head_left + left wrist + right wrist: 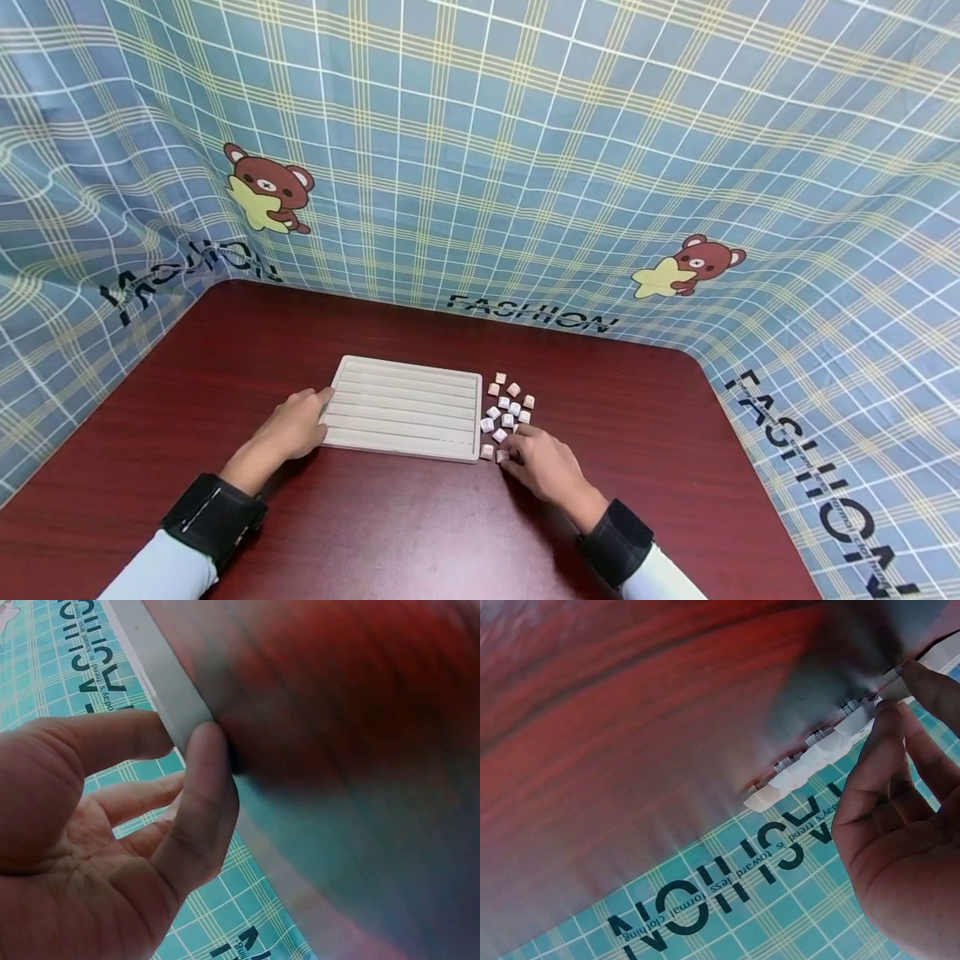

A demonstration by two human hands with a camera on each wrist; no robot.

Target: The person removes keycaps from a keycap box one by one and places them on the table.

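A pale, flat tray (405, 363) with long parallel ridges lies on the table. My left hand (294, 423) is at its left end, and in the left wrist view thumb and finger pinch the tray's rim (176, 694). Right of the tray, several small white and pinkish keycaps (507, 419) lie loosely grouped. My right hand (546, 467) is at the near side of this group, its fingertips pinching a keycap (501, 457). Up close in the right wrist view, a row of tapered keycaps (810, 761) runs toward the fingertips, which partly hide the pinched one.
The dark red wooden table (360, 525) has rounded far corners. A blue-green checked curtain (480, 167) with bears and lettering surrounds its back and sides. Black bands (215, 517) wrap both wrists over pale sleeves.
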